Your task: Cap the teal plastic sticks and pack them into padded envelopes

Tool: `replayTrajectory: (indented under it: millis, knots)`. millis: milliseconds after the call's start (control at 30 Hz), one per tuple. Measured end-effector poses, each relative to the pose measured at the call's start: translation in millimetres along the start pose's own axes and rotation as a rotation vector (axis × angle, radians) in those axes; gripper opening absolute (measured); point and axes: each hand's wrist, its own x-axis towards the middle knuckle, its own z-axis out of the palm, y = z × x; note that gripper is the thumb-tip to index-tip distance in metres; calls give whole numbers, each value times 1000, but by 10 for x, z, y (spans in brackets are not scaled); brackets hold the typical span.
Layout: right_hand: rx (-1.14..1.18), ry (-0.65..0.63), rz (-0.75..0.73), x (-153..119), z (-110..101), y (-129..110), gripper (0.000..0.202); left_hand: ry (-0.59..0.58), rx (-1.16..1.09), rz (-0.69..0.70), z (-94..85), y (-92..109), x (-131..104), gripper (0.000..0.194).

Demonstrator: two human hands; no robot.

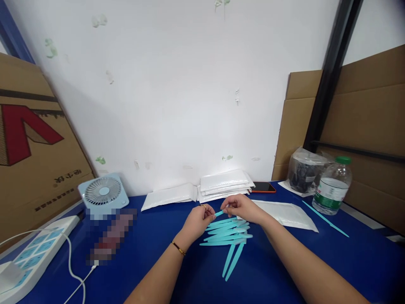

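Note:
My left hand (200, 219) and my right hand (238, 207) meet near the middle of the blue table. Between their fingertips they pinch a small turquoise stick (219, 214), one hand at each end. Just below lies a pile of several turquoise plastic sticks (226, 232), most pointing left and two pointing toward me. A single turquoise stick (325, 218) lies apart at the right. Beside my right wrist is a white padded envelope (286, 214), partly hidden by the forearm.
White envelopes (171, 196) and a stack of them (223, 183) lie against the wall, beside a phone (263, 187). A bottle (332, 188) and a bagged cup (303, 171) stand right. A fan (103, 192), power strip (38, 253) and cable (70, 257) are left.

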Motion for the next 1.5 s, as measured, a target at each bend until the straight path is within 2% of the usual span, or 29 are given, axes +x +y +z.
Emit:
replayTrajectory:
  millis: [200,300,367,433,500,633,733,833,967,1067,1200,1367,1500]
  knots:
    - [71,103,76,78,-46,324,27,-28,86,-44,-81,-221,120,16]
    - [-107,192,60,120,-73,432,22,-43,225,-92,-136,-348,162,14]
    - [-282,214,3,121,-98,462,17,1,303,-79,-136,-368,158,16]
    - [-444,184,-35,92,-141,468,13,53,332,-36,-102,-328,134,21]
    - [-585,139,-22,38,-211,468,13,54,320,12,-47,-257,104,17]
    - [-766,37,90,-87,-405,489,11,-80,344,7,22,-174,75,8]
    - [-845,32,182,-145,-509,490,11,-138,410,-27,-8,-209,75,8]
    - [-863,25,141,-155,-501,447,11,-143,446,-40,-57,-258,68,11]
    - [-802,-97,89,-133,-367,383,8,-121,433,-28,-61,-266,48,17]
    - [-754,-116,37,-114,-264,369,9,-147,424,-21,-47,-248,50,14]
    - [-750,-64,-55,-75,-242,409,8,-126,515,-16,-116,-251,73,10]
    - [-837,117,8,-44,-386,464,9,-38,614,-73,-262,-270,81,12]
    - [-753,40,-4,-83,-334,368,14,-70,542,-2,-238,-211,44,20]
